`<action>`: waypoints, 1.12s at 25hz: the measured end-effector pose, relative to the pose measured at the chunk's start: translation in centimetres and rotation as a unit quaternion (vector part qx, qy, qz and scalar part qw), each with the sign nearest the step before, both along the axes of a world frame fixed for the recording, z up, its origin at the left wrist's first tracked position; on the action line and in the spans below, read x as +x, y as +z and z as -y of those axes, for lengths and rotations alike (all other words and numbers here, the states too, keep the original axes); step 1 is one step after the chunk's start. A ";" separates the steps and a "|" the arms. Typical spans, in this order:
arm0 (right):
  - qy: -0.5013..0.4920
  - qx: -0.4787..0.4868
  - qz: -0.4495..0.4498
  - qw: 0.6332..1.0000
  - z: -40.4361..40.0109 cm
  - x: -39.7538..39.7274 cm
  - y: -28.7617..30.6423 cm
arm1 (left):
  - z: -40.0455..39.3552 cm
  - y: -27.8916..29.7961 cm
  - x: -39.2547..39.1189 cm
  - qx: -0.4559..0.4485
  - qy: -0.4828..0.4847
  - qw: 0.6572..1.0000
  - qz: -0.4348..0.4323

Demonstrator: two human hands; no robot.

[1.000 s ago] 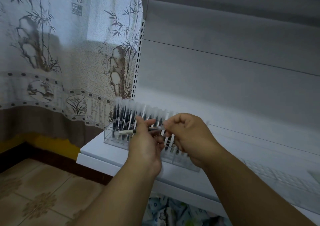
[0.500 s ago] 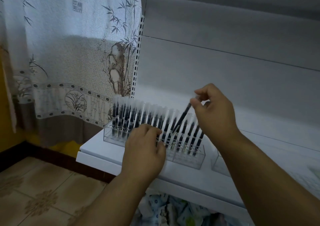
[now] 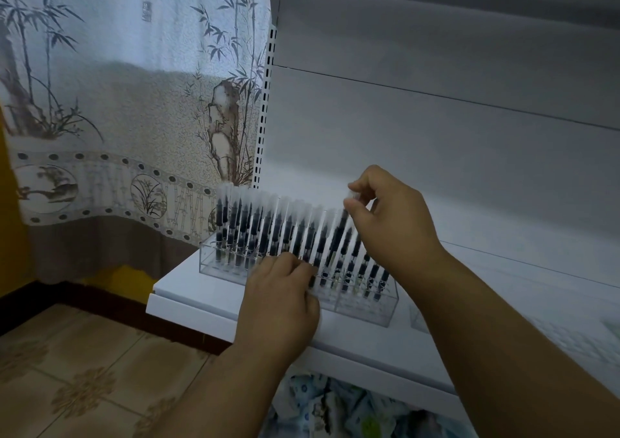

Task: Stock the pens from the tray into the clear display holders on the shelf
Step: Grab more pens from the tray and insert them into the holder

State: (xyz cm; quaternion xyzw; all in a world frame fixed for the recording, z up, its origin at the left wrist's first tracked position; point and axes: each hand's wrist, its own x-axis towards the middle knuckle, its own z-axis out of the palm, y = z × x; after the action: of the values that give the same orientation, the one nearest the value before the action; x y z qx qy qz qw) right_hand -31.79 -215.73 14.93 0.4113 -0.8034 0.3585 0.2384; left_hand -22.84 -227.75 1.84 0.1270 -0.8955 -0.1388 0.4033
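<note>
Pens [image 3: 268,226] stand upright in rows in the clear holder [image 3: 369,310], which sits on the white shelf [image 3: 201,290] near its left end. Right hand [image 3: 391,218] pinches the pale cap of one pen [image 3: 339,233] between thumb and forefinger, its other fingers curled; that pen stands tilted among the rows. Left hand [image 3: 281,298] rests against the holder's front, fingers curled together, their tips touching the front pens; whether they grip one I cannot tell.

A bamboo-print curtain [image 3: 127,109] hangs left of grey panelling [image 3: 436,142] above patterned floor tiles [image 3: 84,377].
</note>
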 end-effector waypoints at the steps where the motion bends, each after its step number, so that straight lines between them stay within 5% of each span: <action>1: -0.007 0.019 0.002 1.000 0.0 -0.1 -0.3 | 0.0 0.1 -0.1 0.005 0.002 1.000 0.000; 11: -0.042 0.089 0.057 0.994 1.0 -0.7 -2.6 | 0.3 0.3 -0.2 -0.017 0.007 1.000 0.013; 18: -0.058 0.123 0.000 0.991 0.7 0.0 -2.3 | 0.2 1.0 0.5 -0.035 -0.014 0.998 0.054; 21: -0.088 0.067 -0.031 0.993 0.6 2.0 -2.5 | 0.7 1.8 3.0 -0.011 -0.021 0.999 0.039; 25: 0.107 0.060 -0.036 0.992 4.5 8.6 -5.3 | 2.7 0.3 11.5 -0.001 0.145 0.989 -0.017; 28: 0.254 0.080 -0.019 0.964 9.1 14.4 -9.3 | 3.6 -2.3 20.4 0.030 0.280 0.959 0.027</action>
State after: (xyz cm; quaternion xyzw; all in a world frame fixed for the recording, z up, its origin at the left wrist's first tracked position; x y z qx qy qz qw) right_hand -17.38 -224.78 5.60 0.6261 -0.6940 0.3340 0.1215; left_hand -2.43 -231.34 -0.47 0.3884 -0.8300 -0.0431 0.3980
